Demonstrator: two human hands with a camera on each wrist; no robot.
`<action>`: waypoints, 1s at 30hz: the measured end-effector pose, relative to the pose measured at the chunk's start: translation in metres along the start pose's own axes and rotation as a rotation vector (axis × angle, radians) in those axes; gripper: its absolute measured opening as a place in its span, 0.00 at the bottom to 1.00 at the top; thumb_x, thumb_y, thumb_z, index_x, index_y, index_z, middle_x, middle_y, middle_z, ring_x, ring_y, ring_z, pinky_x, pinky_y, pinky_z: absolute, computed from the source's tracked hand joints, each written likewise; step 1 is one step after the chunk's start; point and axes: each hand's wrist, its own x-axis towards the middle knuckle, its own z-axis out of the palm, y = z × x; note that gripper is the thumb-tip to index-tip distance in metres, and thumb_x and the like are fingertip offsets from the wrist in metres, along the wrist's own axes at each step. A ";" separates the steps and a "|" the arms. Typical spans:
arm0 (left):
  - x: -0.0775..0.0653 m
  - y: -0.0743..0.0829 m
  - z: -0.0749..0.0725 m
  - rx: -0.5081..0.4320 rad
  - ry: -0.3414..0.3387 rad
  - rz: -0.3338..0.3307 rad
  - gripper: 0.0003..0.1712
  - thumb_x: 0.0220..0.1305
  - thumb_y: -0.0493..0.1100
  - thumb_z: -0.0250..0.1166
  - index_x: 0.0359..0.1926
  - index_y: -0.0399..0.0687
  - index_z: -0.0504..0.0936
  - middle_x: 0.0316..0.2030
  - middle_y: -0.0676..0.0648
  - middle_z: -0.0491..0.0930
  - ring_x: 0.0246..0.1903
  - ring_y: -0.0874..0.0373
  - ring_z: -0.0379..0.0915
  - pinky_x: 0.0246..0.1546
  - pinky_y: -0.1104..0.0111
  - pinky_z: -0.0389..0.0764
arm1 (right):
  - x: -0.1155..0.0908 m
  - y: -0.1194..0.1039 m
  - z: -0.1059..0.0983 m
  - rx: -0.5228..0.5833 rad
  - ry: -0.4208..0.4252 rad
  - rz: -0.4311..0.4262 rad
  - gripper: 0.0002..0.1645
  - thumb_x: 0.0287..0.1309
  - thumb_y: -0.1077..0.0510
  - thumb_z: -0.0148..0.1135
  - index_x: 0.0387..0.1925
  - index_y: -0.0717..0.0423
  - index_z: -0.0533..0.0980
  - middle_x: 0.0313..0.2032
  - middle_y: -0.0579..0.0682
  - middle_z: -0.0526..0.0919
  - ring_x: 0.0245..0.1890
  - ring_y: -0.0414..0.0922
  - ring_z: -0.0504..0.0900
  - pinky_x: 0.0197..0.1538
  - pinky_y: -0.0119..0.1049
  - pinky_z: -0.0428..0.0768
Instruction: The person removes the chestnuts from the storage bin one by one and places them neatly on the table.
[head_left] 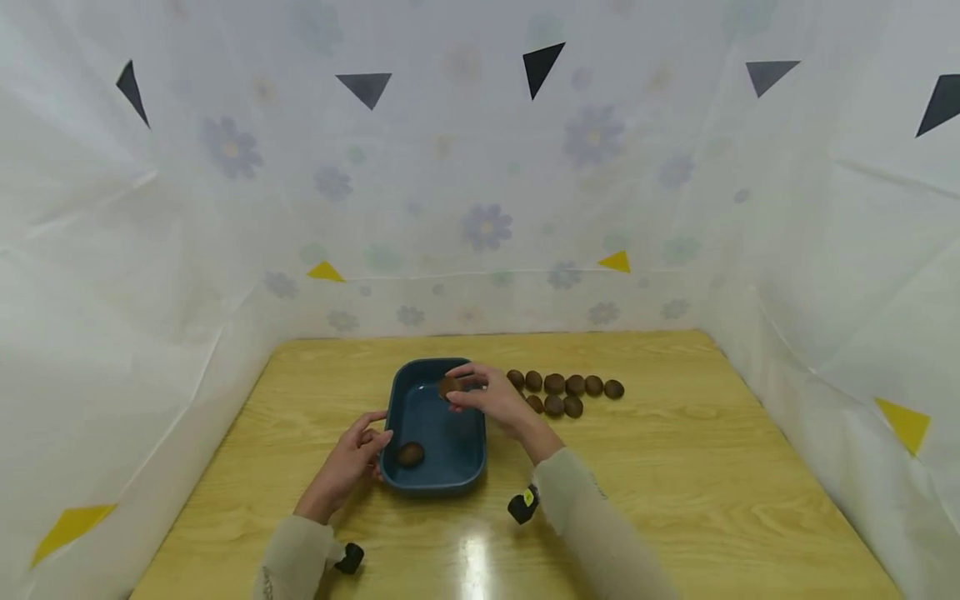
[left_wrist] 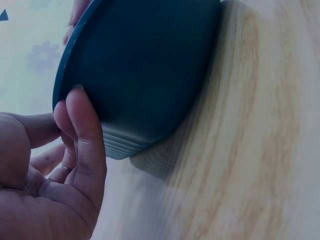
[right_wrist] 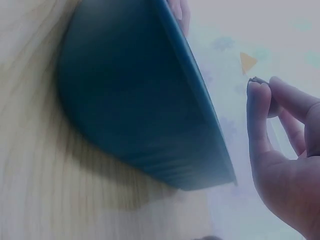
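A deep dark-blue rectangular basin (head_left: 442,437) with rounded corners stands on the table. My left hand (head_left: 351,457) holds its left side, pinching the rim between thumb and fingers; the left wrist view shows those fingers (left_wrist: 86,130) against the outer wall. One round brown piece (head_left: 410,454) lies in the basin's near left corner. Over the basin's far right part, my right hand (head_left: 492,400) pinches another round brown piece (head_left: 448,387) between thumb and fingertips. The right wrist view shows this piece (right_wrist: 273,107) above rim height, partly hidden by the fingers. Its exact kind is unclear.
Right of the basin, several similar brown pieces (head_left: 574,385) lie in two rows on the wood-grain table (head_left: 675,467); the right hand partly covers their left end. White patterned sheeting (head_left: 465,167) walls the table's back and sides.
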 end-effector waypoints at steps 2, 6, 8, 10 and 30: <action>0.001 0.000 0.000 0.003 0.001 0.004 0.27 0.81 0.43 0.56 0.75 0.47 0.64 0.39 0.41 0.78 0.25 0.55 0.72 0.28 0.65 0.79 | -0.003 0.001 -0.005 -0.004 0.012 0.004 0.23 0.68 0.61 0.68 0.63 0.54 0.77 0.63 0.63 0.74 0.41 0.47 0.89 0.61 0.61 0.80; 0.002 0.001 -0.001 0.011 0.015 -0.002 0.27 0.80 0.42 0.56 0.75 0.46 0.65 0.38 0.42 0.78 0.25 0.55 0.72 0.27 0.64 0.79 | -0.011 0.005 -0.013 -0.007 0.018 0.015 0.24 0.67 0.61 0.68 0.63 0.53 0.77 0.64 0.63 0.73 0.44 0.48 0.90 0.59 0.55 0.83; 0.002 0.001 -0.001 0.017 0.012 -0.002 0.27 0.81 0.42 0.56 0.75 0.46 0.64 0.38 0.43 0.78 0.25 0.55 0.72 0.28 0.64 0.79 | -0.016 0.008 -0.019 -0.004 0.026 0.016 0.24 0.68 0.61 0.68 0.64 0.54 0.77 0.63 0.63 0.73 0.46 0.51 0.89 0.60 0.55 0.83; 0.002 0.000 -0.001 0.015 0.012 -0.007 0.27 0.81 0.42 0.56 0.75 0.47 0.65 0.38 0.43 0.78 0.25 0.55 0.72 0.28 0.65 0.79 | -0.021 0.011 -0.026 0.003 0.036 0.017 0.25 0.68 0.61 0.68 0.64 0.54 0.76 0.63 0.63 0.73 0.48 0.53 0.89 0.60 0.58 0.82; 0.003 -0.003 0.001 0.020 0.002 0.013 0.28 0.81 0.44 0.56 0.76 0.46 0.64 0.39 0.41 0.79 0.25 0.56 0.73 0.28 0.65 0.80 | -0.073 0.047 -0.107 -0.053 0.209 0.029 0.30 0.69 0.61 0.67 0.68 0.63 0.70 0.66 0.67 0.69 0.52 0.55 0.84 0.59 0.52 0.83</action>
